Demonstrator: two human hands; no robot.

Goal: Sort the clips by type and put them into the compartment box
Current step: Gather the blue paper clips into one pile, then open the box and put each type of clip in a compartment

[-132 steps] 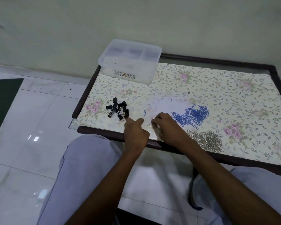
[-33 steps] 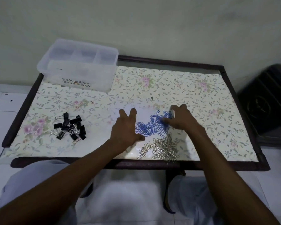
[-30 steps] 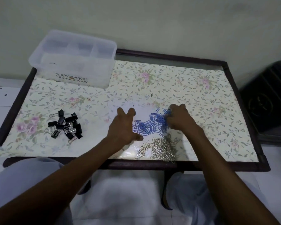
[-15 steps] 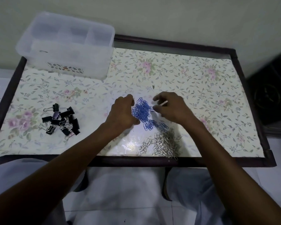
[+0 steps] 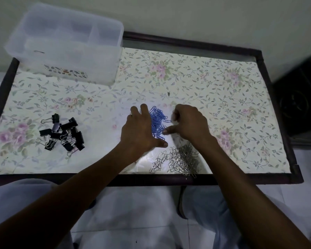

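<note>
Dim and bluish overall. Bright glare on the glossy table (image 5: 147,159) near its front edge. Wide-angle bending at the edges; slight softness throughout.

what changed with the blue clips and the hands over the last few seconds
Both hands, left hand and right hand, moved from the near table edge to the blue paper clips, raking the spread pile into a tight heap. Silver paper clips, binder clips and compartment box stayed put.

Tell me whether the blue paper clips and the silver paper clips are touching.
Apart. The head view shows a strip of bare table between the blue paper clips and the silver paper clips.
</note>
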